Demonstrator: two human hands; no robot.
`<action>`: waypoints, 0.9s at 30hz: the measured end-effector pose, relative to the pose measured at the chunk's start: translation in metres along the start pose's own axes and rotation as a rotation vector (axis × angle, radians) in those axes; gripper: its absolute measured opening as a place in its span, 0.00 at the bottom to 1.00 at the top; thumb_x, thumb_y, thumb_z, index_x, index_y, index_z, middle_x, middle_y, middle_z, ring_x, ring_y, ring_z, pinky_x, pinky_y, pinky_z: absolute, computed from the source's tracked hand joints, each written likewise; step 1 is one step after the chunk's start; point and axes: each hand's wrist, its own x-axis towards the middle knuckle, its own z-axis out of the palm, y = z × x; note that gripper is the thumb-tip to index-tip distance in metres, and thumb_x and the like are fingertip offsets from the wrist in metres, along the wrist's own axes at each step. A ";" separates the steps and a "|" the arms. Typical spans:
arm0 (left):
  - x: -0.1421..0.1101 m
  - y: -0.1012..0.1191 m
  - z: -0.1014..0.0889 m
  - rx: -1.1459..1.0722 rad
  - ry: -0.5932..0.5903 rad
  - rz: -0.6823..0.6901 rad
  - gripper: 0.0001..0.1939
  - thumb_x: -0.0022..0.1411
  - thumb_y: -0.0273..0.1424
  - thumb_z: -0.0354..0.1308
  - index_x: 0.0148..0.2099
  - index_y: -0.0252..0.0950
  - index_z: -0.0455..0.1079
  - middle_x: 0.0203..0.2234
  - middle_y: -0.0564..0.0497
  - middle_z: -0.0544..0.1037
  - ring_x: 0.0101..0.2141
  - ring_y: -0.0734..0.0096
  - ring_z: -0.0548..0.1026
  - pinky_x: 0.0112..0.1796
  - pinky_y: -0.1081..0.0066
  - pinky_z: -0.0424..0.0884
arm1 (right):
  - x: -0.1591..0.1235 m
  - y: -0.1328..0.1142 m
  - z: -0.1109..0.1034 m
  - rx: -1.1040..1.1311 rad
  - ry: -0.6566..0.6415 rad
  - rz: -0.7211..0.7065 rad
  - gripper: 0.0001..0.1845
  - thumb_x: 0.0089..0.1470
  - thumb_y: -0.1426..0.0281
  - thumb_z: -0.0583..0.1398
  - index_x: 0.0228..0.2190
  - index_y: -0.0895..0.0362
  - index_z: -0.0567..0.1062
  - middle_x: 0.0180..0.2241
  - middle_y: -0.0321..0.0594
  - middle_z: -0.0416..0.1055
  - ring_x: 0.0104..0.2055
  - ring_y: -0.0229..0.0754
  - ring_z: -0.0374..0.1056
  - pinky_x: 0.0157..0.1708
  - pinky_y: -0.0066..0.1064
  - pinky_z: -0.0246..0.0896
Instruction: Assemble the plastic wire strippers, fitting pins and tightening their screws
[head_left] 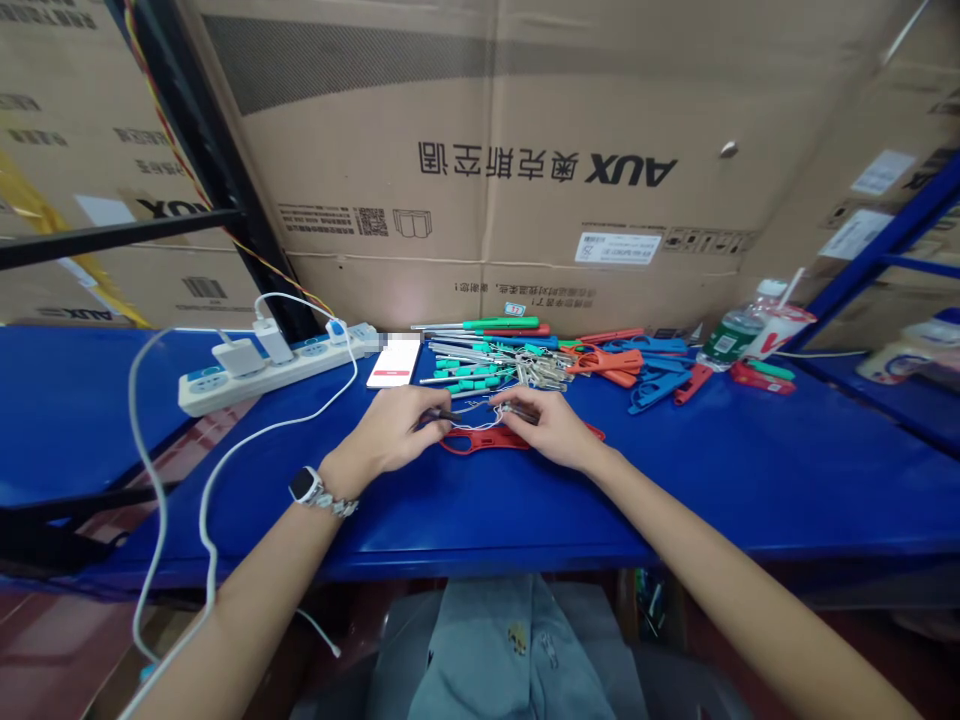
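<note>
My left hand [394,430] is closed in a pinch on a thin dark metal tool [442,413] pointing right. My right hand [544,425] is closed on a similar small dark tool [517,408] pointing left; the two tips meet over a small white piece between the hands. A flat red plastic handle piece [480,443] lies on the blue table [712,480] just under and in front of both hands. A smartwatch sits on my left wrist.
Behind the hands lies a pile of green-handled tools and metal keys [495,372], with red and blue plastic handles [645,375] to the right. A phone [394,362], a power strip [262,368] with chargers and white cables lie left. A bottle and cup [757,330] stand right. Cardboard boxes form the back wall.
</note>
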 end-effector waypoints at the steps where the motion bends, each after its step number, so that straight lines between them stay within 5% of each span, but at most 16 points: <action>1: 0.001 0.001 0.002 0.022 0.019 0.002 0.16 0.65 0.41 0.50 0.31 0.37 0.70 0.23 0.51 0.75 0.25 0.66 0.70 0.28 0.66 0.57 | 0.000 0.001 0.000 -0.012 0.011 0.000 0.11 0.61 0.66 0.60 0.44 0.53 0.79 0.32 0.37 0.75 0.30 0.41 0.68 0.32 0.34 0.64; 5: 0.009 0.000 0.014 0.181 0.203 -0.079 0.28 0.65 0.54 0.51 0.22 0.39 0.64 0.15 0.51 0.68 0.18 0.68 0.63 0.24 0.67 0.49 | 0.002 0.004 -0.003 -0.030 0.053 0.020 0.12 0.60 0.65 0.59 0.43 0.53 0.78 0.29 0.36 0.73 0.26 0.39 0.64 0.29 0.32 0.60; 9: 0.024 -0.001 0.016 0.360 0.323 -0.047 0.25 0.64 0.49 0.54 0.21 0.39 0.62 0.13 0.51 0.66 0.16 0.69 0.61 0.23 0.67 0.47 | 0.003 0.004 -0.005 -0.059 0.120 0.048 0.11 0.59 0.65 0.59 0.42 0.53 0.78 0.28 0.36 0.74 0.28 0.41 0.66 0.30 0.33 0.61; 13: 0.037 0.002 0.012 0.442 0.298 0.024 0.13 0.67 0.39 0.52 0.37 0.38 0.72 0.20 0.50 0.75 0.20 0.65 0.69 0.24 0.68 0.53 | 0.002 -0.002 -0.004 -0.242 0.135 0.079 0.12 0.60 0.65 0.59 0.44 0.51 0.79 0.27 0.35 0.74 0.27 0.41 0.66 0.29 0.32 0.57; 16: 0.040 0.003 0.015 0.429 0.279 0.058 0.12 0.70 0.36 0.50 0.46 0.36 0.71 0.27 0.48 0.79 0.24 0.65 0.73 0.25 0.69 0.57 | -0.001 -0.010 0.000 -0.416 0.104 0.082 0.15 0.60 0.67 0.59 0.48 0.50 0.78 0.30 0.36 0.77 0.28 0.42 0.68 0.31 0.34 0.57; 22: 0.030 0.009 0.024 0.356 0.303 0.200 0.15 0.76 0.39 0.45 0.45 0.35 0.68 0.37 0.44 0.79 0.31 0.64 0.76 0.24 0.68 0.59 | -0.005 -0.018 0.005 -0.554 0.059 0.007 0.22 0.58 0.66 0.60 0.54 0.49 0.73 0.51 0.42 0.77 0.41 0.48 0.74 0.37 0.37 0.60; 27: 0.024 0.010 0.021 0.365 0.268 0.246 0.14 0.76 0.35 0.43 0.43 0.35 0.67 0.37 0.44 0.77 0.36 0.62 0.76 0.28 0.68 0.62 | -0.004 -0.016 0.001 -0.506 0.094 0.039 0.25 0.56 0.69 0.61 0.56 0.50 0.69 0.43 0.42 0.78 0.38 0.47 0.73 0.34 0.35 0.58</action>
